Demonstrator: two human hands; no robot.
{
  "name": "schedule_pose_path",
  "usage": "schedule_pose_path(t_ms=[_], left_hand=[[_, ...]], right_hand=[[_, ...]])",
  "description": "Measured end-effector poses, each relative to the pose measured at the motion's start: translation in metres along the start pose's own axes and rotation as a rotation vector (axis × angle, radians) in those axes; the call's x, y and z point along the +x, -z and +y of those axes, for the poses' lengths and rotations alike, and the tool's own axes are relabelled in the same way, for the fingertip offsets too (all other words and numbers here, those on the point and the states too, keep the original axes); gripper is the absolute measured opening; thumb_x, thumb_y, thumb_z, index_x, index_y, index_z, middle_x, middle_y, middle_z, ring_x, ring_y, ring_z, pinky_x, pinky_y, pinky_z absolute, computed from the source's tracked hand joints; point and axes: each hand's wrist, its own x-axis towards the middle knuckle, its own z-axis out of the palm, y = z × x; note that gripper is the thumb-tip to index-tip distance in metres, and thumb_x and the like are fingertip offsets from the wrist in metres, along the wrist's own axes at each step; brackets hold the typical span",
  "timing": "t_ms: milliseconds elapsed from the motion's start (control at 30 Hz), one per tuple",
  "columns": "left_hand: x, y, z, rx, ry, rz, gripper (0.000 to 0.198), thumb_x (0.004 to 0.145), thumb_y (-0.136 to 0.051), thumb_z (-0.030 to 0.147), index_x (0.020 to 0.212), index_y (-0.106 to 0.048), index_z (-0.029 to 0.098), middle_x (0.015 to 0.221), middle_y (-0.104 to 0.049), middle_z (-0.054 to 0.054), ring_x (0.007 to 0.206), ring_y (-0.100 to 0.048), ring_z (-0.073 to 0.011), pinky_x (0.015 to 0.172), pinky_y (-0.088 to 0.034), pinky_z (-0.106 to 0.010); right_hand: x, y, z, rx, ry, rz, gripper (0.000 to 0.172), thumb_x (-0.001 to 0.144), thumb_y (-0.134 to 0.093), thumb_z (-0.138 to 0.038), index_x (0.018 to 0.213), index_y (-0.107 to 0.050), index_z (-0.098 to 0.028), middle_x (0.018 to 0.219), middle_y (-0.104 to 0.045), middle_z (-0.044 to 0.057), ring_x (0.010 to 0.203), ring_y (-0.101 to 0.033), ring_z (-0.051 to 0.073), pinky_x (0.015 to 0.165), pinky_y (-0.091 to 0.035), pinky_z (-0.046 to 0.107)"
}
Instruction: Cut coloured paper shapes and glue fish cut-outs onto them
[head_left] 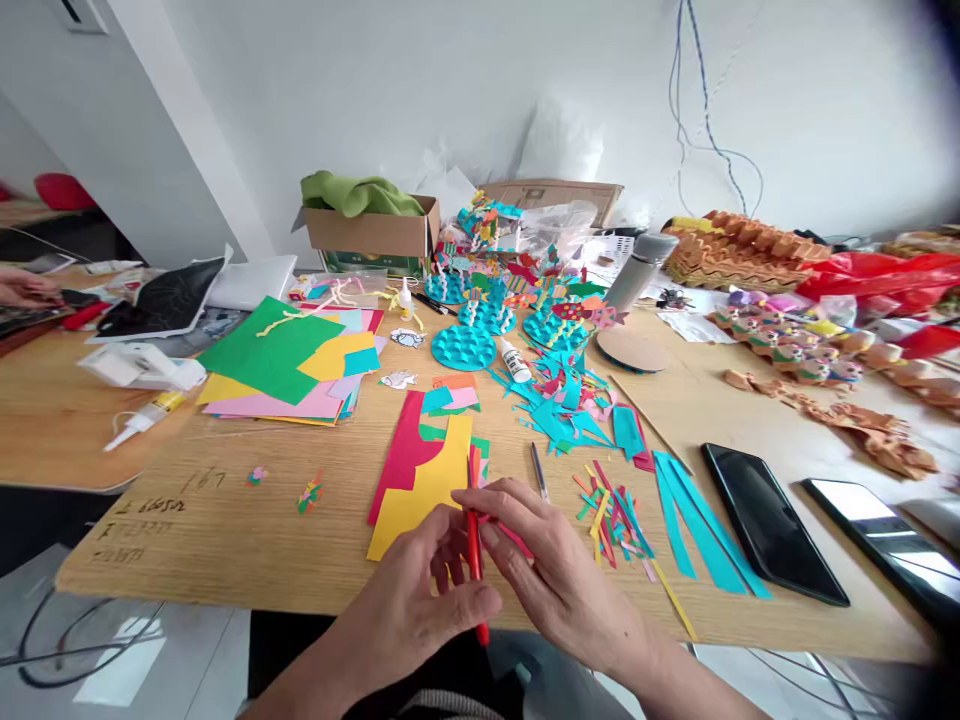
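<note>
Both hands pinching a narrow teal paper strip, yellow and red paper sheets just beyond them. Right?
No, the strip is red, not teal. The head view shows the left hand and right hand pinching a narrow red paper strip, with the yellow paper sheet and red paper sheet just beyond them.

Left of the left hand [420, 610], along the near edge of the wooden table [187, 545], a hand can pass until the small paper scraps [310, 492]. Right of the right hand [562, 590], the cut paper strips [613, 520] stand in the way; ahead lie yellow and red paper sheets [424, 500].
</note>
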Motion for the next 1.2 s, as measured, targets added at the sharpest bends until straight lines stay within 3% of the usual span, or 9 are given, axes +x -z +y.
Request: schedule_pose_path(t_ms=[133, 267, 400, 500, 633, 800, 967, 1200], left_hand=[[0.007, -0.008, 0.006, -0.064, -0.03, -0.057, 0.053, 0.082, -0.06, 0.057, 0.115, -0.052, 0.017, 0.095, -0.059, -0.006, 0.088, -0.054, -0.0184, 0.078, -0.042, -0.029], [0.014, -0.011, 0.01, -0.055, -0.017, -0.075, 0.048, 0.085, -0.054, 0.059, 0.105, -0.055, 0.014, 0.083, -0.054, -0.002, 0.079, -0.05, -0.0156, 0.071, -0.039, -0.027], [0.014, -0.008, 0.013, 0.173, 0.002, -0.049, 0.053, 0.093, -0.032, 0.06, 0.082, -0.057, 0.015, 0.069, -0.047, 0.001, 0.065, -0.042, -0.0119, 0.061, -0.035, -0.024], [0.011, -0.002, 0.011, 0.433, -0.043, 0.03, 0.055, 0.096, -0.026, 0.055, 0.084, -0.062, 0.016, 0.073, -0.058, -0.002, 0.07, -0.052, -0.0146, 0.068, -0.043, -0.026], [0.007, 0.012, -0.005, 0.831, -0.193, 0.211, 0.047, 0.095, -0.037, 0.049, 0.116, -0.062, 0.016, 0.112, -0.067, -0.012, 0.106, -0.06, -0.0236, 0.092, -0.048, -0.036], [0.003, 0.027, -0.035, 1.274, -0.396, 0.31, 0.035, 0.092, -0.049, 0.039, 0.114, -0.065, 0.017, 0.121, -0.065, -0.011, 0.12, -0.053, -0.0283, 0.098, -0.05, -0.047], [-0.004, 0.032, -0.056, 1.382, -0.431, 0.368, 0.032, 0.089, -0.055, 0.035, 0.114, -0.063, 0.018, 0.124, -0.062, -0.011, 0.121, -0.052, -0.0293, 0.096, -0.052, -0.049], [-0.006, 0.034, -0.064, 1.402, -0.459, 0.359, 0.031, 0.087, -0.058, 0.033, 0.115, -0.062, 0.019, 0.125, -0.061, -0.01, 0.119, -0.053, -0.029, 0.097, -0.052, -0.049]], right_hand=[[-0.001, -0.001, 0.008, 0.105, -0.085, 0.04, 0.029, 0.097, -0.04, -0.022, 0.118, -0.06, -0.023, 0.101, -0.059, 0.008, 0.09, -0.06, 0.016, 0.079, -0.05, 0.029], [0.002, 0.0, 0.012, 0.1, -0.137, 0.055, 0.024, 0.095, -0.042, -0.021, 0.109, -0.062, -0.021, 0.096, -0.059, 0.006, 0.086, -0.059, 0.015, 0.077, -0.048, 0.028], [0.008, 0.006, 0.018, 0.161, -0.212, 0.093, 0.016, 0.092, -0.042, -0.021, 0.089, -0.058, -0.018, 0.08, -0.057, 0.001, 0.071, -0.055, 0.013, 0.066, -0.044, 0.025], [0.017, 0.018, 0.028, 0.165, -0.285, 0.058, 0.016, 0.09, -0.04, -0.019, 0.08, -0.053, -0.019, 0.07, -0.053, -0.002, 0.064, -0.049, 0.012, 0.059, -0.04, 0.024], [0.038, 0.036, 0.049, -0.113, -0.303, -0.09, 0.017, 0.082, -0.039, -0.009, 0.076, -0.052, -0.018, 0.069, -0.054, -0.001, 0.063, -0.049, 0.013, 0.06, -0.038, 0.024], [0.06, 0.03, 0.071, -0.685, -0.224, -0.282, 0.014, 0.082, -0.046, -0.013, 0.081, -0.06, -0.016, 0.082, -0.064, 0.009, 0.084, -0.059, 0.021, 0.075, -0.04, 0.029], [0.062, 0.017, 0.075, -0.928, -0.177, -0.339, 0.021, 0.088, -0.047, -0.025, 0.095, -0.064, -0.014, 0.091, -0.065, 0.013, 0.09, -0.06, 0.026, 0.078, -0.041, 0.033], [0.072, 0.026, 0.073, -0.922, -0.179, -0.318, 0.023, 0.09, -0.051, -0.025, 0.103, -0.066, -0.013, 0.096, -0.064, 0.015, 0.1, -0.057, 0.027, 0.088, -0.039, 0.034]])
